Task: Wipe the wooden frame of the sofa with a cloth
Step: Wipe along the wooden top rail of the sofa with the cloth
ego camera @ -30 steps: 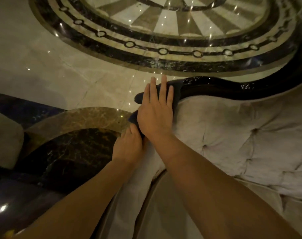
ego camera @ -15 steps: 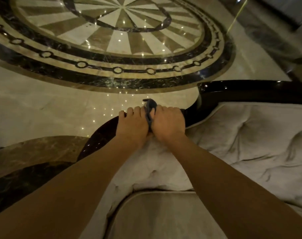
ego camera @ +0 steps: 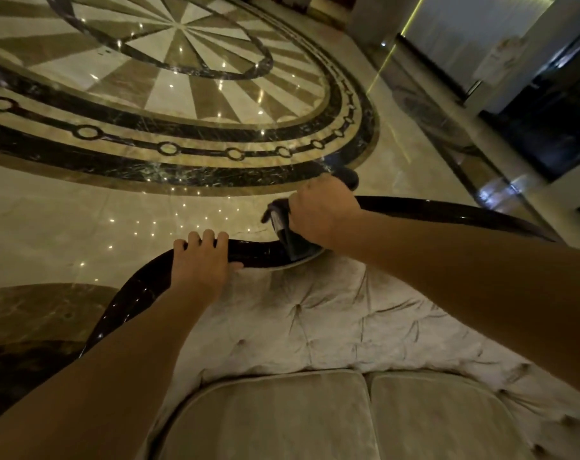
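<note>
The sofa's dark glossy wooden frame (ego camera: 258, 251) curves along the top of the tufted beige backrest (ego camera: 331, 313). My right hand (ego camera: 321, 210) is shut on a dark cloth (ego camera: 283, 229) and presses it on the frame where the rail rises to the right. My left hand (ego camera: 202, 260) grips the frame rail further left, fingers curled over its far edge and thumb on the near side. The two hands are apart, with a bare stretch of frame between them.
Beige seat cushions (ego camera: 282, 416) lie below my arms. Behind the sofa is a polished marble floor with a round inlaid medallion (ego camera: 169, 78). A dark marble surface (ego camera: 29, 327) sits at the lower left. Dark glass panels and walls (ego camera: 547, 111) stand at the upper right.
My right hand has slid the cloth to the right and up along the frame, away from my left hand. The left hand now grips the rail alone. The view has shifted right.
</note>
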{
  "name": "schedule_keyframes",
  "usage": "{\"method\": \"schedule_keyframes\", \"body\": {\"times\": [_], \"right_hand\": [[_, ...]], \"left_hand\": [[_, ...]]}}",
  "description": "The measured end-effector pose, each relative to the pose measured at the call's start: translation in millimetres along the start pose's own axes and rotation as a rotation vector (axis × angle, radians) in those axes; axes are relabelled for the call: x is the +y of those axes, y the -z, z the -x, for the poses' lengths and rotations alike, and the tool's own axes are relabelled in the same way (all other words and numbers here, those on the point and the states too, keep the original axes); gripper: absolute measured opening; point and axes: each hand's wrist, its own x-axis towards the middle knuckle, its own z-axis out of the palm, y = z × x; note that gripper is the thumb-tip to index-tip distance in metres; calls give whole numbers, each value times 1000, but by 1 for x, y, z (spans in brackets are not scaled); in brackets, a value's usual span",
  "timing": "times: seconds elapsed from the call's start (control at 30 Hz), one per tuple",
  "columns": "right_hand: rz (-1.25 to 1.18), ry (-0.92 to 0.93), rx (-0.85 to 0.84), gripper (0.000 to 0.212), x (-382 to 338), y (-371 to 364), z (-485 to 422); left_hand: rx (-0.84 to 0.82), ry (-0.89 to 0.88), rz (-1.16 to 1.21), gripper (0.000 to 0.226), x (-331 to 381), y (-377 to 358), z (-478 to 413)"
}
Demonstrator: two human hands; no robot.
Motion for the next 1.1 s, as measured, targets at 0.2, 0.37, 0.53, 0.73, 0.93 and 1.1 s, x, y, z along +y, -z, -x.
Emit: {"method": "schedule_keyframes", "body": {"times": [0.2,0.37,0.53,0.73,0.93,1.1], "right_hand": [[-418,-298,538,14,14,-50,38],[-571,-503,474,47,16,-60,47],[-605,-457,334,63,19,-47,51],[-589,-491,367,48,64,-76,83],[-657,-517,353,45,145,-139,132],[-730,-555,419,45,207,-205,175]], "left_hand": [[12,-4,-33,59,-2,-10,-5],[-275,124,115,57,2,18,-20],[-136,221,923,31,69,102,-37],[-6,14,595,35,154,146,-30],[31,71,128,46,241,144,-26],[59,57,101,48,352,144,-50]]}}
